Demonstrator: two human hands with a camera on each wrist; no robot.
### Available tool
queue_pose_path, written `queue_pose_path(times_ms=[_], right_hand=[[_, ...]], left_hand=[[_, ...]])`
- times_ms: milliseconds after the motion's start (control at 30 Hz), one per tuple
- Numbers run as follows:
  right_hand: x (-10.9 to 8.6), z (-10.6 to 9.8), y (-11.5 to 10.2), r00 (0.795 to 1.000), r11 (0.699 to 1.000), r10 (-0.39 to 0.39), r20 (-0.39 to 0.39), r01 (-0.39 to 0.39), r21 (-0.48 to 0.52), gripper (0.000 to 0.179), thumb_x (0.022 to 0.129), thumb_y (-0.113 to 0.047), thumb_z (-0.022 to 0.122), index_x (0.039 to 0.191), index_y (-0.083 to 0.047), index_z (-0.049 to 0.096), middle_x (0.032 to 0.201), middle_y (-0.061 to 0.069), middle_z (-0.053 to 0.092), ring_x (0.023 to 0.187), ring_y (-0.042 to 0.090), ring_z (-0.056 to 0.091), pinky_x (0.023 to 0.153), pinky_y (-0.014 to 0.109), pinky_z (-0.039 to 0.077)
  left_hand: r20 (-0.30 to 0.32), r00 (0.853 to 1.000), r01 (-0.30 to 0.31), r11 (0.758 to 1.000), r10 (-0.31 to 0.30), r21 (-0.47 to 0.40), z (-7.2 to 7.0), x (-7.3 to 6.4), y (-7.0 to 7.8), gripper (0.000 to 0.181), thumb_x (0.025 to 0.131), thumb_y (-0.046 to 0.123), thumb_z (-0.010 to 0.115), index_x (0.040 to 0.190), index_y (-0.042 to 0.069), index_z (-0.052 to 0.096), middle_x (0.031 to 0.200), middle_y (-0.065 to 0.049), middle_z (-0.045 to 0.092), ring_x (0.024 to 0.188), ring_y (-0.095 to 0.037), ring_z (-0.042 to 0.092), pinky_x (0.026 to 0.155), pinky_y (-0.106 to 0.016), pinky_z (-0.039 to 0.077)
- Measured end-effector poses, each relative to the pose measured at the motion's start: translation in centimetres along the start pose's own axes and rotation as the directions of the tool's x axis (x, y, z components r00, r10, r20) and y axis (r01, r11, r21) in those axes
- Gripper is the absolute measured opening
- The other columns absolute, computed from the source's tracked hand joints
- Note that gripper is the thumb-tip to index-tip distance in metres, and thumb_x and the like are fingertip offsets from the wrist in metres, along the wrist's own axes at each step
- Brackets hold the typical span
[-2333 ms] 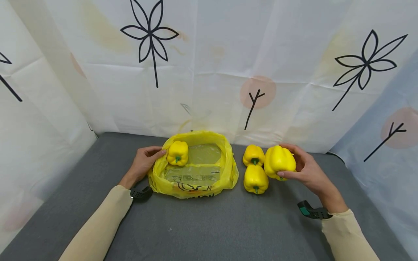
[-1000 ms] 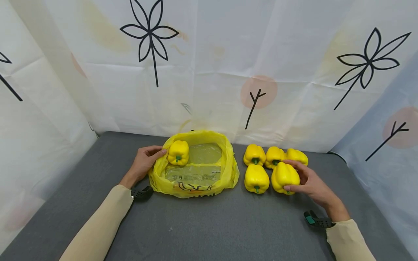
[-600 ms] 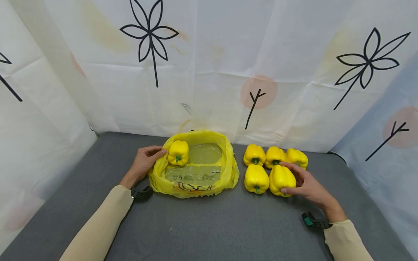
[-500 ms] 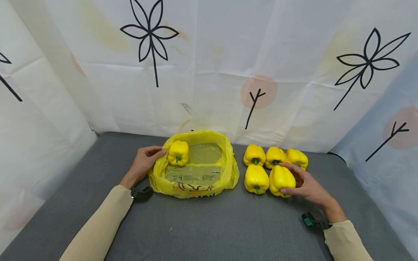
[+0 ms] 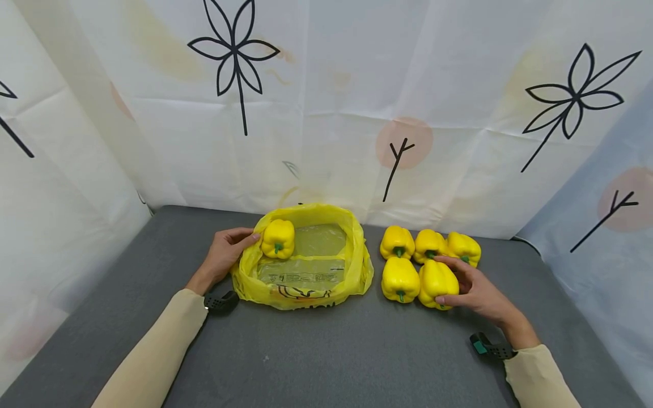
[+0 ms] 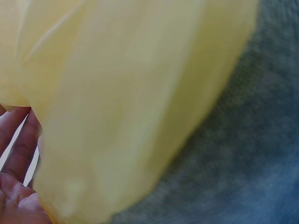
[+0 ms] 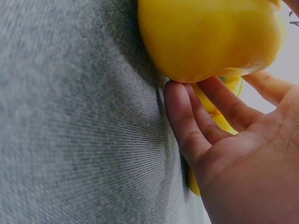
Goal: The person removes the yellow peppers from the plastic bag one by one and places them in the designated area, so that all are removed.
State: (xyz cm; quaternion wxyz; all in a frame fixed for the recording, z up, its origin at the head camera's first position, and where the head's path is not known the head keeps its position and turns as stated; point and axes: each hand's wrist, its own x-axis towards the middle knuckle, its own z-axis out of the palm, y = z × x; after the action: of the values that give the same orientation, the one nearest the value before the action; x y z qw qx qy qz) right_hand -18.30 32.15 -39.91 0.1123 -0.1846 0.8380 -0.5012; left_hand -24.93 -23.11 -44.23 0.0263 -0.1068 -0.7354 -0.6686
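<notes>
A yellow plastic bag [image 5: 306,299] lies with its mouth spread wide. Inside, at its left, sits one yellow bell pepper [image 5: 278,238]. My left hand [image 5: 227,252] pinches the bag's left rim; in the left wrist view the bag [image 6: 117,102] covers much of that hand [image 6: 18,154]. To the right of the bag, my right hand [image 5: 476,289] holds another bell pepper [image 5: 437,283] down at the table, its thumb in front and fingers behind. That bell pepper [image 7: 210,37] stands beside the front-row bell pepper [image 5: 400,279].
Behind that pair, a back row has a bell pepper [image 5: 397,242] on the left, a bell pepper [image 5: 428,245] in the middle and a bell pepper [image 5: 463,248] on the right. The grey table [image 5: 316,357] meets a white patterned curtain [image 5: 326,158].
My right hand has brought its bell pepper nearer and down, then slightly left against the front-row one, uncovering the bell peppers behind. My left hand and the bag have stayed put.
</notes>
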Motion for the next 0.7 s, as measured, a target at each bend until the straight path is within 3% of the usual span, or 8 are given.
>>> queue_pose_path(times_ms=[267, 500, 700], right_hand=[[0.07, 0.07, 0.16, 1.0, 0.999, 0.022, -0.005, -0.023, -0.046, 0.08, 0.091, -0.01, 0.078, 0.156, -0.001, 0.032, 0.158, 0.027, 0.027, 0.117, 0.0, 0.051, 0.089, 0.023, 0.053], [0.04, 0.08, -0.18, 0.999, 0.997, 0.046, -0.018, -0.047, -0.066, 0.082, 0.09, -0.012, 0.079, 0.156, -0.002, 0.032, 0.158, 0.026, 0.028, 0.13, 0.032, 0.047, 0.089, 0.022, 0.052], [-0.05, 0.07, -0.23, 0.999, 0.996, 0.036, -0.022, -0.038, -0.079, 0.083, 0.09, -0.011, 0.079, 0.157, -0.004, 0.032, 0.159, 0.026, 0.027, 0.129, 0.025, 0.049, 0.089, 0.021, 0.052]], left_hand=[[0.003, 1.0, 0.003, 1.0, -0.003, 0.001, 0.06, 0.03, 0.07, 0.043, 0.101, 0.021, 0.067, 0.128, -0.012, 0.063, 0.104, 0.006, 0.072, 0.09, -0.011, 0.07, 0.078, -0.027, 0.06], [-0.003, 1.0, 0.002, 1.0, -0.002, 0.006, 0.02, 0.1, -0.03, 0.041, 0.101, 0.019, 0.066, 0.128, -0.012, 0.063, 0.105, 0.004, 0.071, 0.09, -0.011, 0.069, 0.078, -0.026, 0.06], [-0.003, 1.0, -0.003, 1.0, 0.003, 0.004, -0.05, 0.07, -0.13, 0.038, 0.102, 0.018, 0.066, 0.127, -0.011, 0.065, 0.104, 0.005, 0.071, 0.09, -0.011, 0.07, 0.077, -0.026, 0.06]])
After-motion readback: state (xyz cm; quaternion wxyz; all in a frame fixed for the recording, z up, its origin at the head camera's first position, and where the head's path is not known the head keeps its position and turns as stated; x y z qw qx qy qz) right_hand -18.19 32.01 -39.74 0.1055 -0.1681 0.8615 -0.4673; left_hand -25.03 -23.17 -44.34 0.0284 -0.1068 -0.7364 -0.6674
